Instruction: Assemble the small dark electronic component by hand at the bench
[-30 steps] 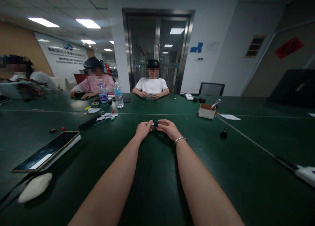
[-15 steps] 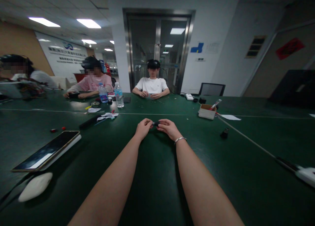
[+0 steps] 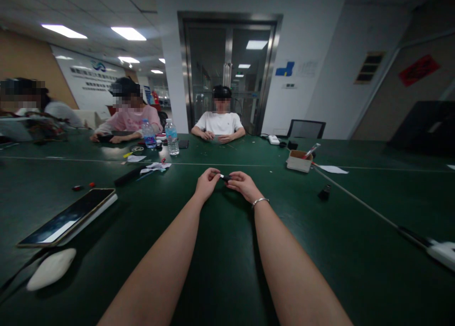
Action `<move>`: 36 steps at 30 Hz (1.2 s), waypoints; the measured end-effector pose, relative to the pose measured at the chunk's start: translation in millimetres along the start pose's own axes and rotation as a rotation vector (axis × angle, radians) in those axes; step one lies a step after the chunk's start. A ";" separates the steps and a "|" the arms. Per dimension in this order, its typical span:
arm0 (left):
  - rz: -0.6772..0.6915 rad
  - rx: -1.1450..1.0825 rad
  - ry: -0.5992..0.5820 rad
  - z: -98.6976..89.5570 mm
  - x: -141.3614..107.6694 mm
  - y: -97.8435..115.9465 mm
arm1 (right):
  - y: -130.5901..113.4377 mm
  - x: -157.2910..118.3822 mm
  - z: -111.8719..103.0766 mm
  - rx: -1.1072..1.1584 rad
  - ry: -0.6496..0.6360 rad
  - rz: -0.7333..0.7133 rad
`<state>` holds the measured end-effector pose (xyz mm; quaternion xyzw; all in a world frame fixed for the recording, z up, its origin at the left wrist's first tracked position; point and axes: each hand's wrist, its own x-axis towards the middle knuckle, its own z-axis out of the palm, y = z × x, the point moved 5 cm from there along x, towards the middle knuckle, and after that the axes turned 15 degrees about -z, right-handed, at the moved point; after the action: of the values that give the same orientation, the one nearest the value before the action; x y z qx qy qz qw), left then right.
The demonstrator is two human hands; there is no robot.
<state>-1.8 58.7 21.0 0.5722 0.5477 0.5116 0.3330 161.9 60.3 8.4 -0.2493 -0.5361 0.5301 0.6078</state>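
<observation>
Between my hands is a small black cylinder with a shiny silver section (image 3: 225, 177), its exact kind too small to tell. My left hand (image 3: 207, 183) pinches its silver end between thumb and fingers. The black end sits in the fingertips of my right hand (image 3: 243, 184), which has a silver bangle (image 3: 260, 202) at the wrist. Both hands are over the green table (image 3: 227, 250), and the fingertips partly cover the cylinder.
A phone on a white box (image 3: 71, 219) and a white mouse-shaped thing (image 3: 52, 269) lie at the left. Bottles (image 3: 172, 139) stand farther back. To the right are a small box (image 3: 299, 162), a black clip-like thing (image 3: 324, 192) and a cable. Several people sit beyond.
The cylinder has tilted slightly, its left end now higher, and more of the silver section shows. My left fingers have risen a little; my right hand has hardly moved.
</observation>
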 end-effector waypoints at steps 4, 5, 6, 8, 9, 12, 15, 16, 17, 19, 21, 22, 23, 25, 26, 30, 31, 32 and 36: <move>0.021 -0.019 -0.002 -0.1 0.1 2.5 | 0.6 -0.7 1.1 -0.018 -0.020 -0.008; 0.015 -0.020 -0.003 -0.1 0.4 2.2 | 0.7 -0.8 1.2 -0.024 -0.025 -0.011; 0.004 -0.017 -0.002 -0.1 0.8 1.5 | 0.8 -0.8 1.2 -0.032 -0.028 -0.015; -0.022 -0.005 0.004 -0.5 1.3 -0.2 | 0.8 -0.8 1.3 -0.048 -0.033 -0.020; -0.036 0.003 0.008 -0.6 1.4 -1.1 | 0.7 -0.9 1.4 -0.055 -0.034 -0.021; -0.062 0.009 0.014 -1.1 1.2 -2.8 | -0.4 -1.3 2.1 -0.078 -0.035 -0.018; -0.063 -0.007 0.021 -1.9 0.6 -2.9 | -2.1 -1.8 3.9 -0.099 -0.056 -0.012; -0.060 -0.007 0.016 -1.7 0.5 -2.8 | -2.4 -1.9 4.4 -0.102 -0.065 -0.010; -0.060 -0.004 0.006 -1.3 0.6 -2.8 | -2.5 -1.9 4.6 -0.105 -0.072 -0.009; -0.069 -0.005 -0.016 -0.2 1.0 -3.3 | -1.9 -1.5 4.1 -0.108 -0.080 -0.009; -0.075 -0.028 -0.041 0.8 1.2 -3.5 | -0.9 -0.6 2.8 -0.106 -0.077 -0.015; -0.073 -0.041 -0.050 1.1 1.2 -3.2 | -0.4 -0.1 2.1 -0.101 -0.074 -0.020; -0.065 -0.050 -0.060 1.4 1.0 -2.6 | -0.1 0.3 1.4 -0.095 -0.068 -0.024; -0.046 -0.054 -0.073 1.8 0.3 -1.2 | 0.3 0.9 0.5 -0.078 -0.052 -0.024; -0.039 -0.051 -0.075 1.7 0.0 -0.7 | 0.3 1.0 0.2 -0.072 -0.043 -0.020; -0.037 -0.045 -0.079 1.7 0.8 -1.9 | -0.4 0.3 0.1 -0.070 -0.018 -0.003; -0.044 -0.042 -0.078 1.9 1.6 -3.0 | -0.7 0.0 0.3 -0.069 -0.019 -0.004; -0.053 -0.036 -0.073 2.0 2.4 -4.2 | -1.0 -0.3 0.6 -0.067 -0.024 -0.007; -0.098 0.043 -0.027 1.2 3.7 -7.3 | -2.3 -1.0 2.1 -0.051 -0.051 -0.022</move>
<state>-3.2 63.8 14.6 0.5586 0.5814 0.4749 0.3527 161.0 58.0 10.6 -0.2454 -0.5675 0.5157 0.5931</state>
